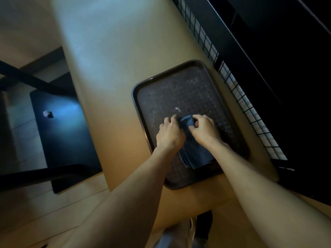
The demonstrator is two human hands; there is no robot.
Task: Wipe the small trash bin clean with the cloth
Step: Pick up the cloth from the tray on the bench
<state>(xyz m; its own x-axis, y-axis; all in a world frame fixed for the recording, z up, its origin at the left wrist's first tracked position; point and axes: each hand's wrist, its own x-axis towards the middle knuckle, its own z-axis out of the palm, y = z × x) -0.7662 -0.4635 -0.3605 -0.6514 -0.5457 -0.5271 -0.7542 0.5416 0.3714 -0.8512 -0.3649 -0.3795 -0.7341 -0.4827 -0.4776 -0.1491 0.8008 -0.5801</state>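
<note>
Two bare hands, left hand (170, 133) and right hand (204, 130), one dark cloth (194, 155), one brown tray (141, 90), one tan table (107, 68).

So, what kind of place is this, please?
Probably a canteen or cafe: a brown serving tray on a long beige counter, and both hands holding a dark cloth on it.

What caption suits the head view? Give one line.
Both hands, left and right, grip a dark cloth on a brown tray.
</note>
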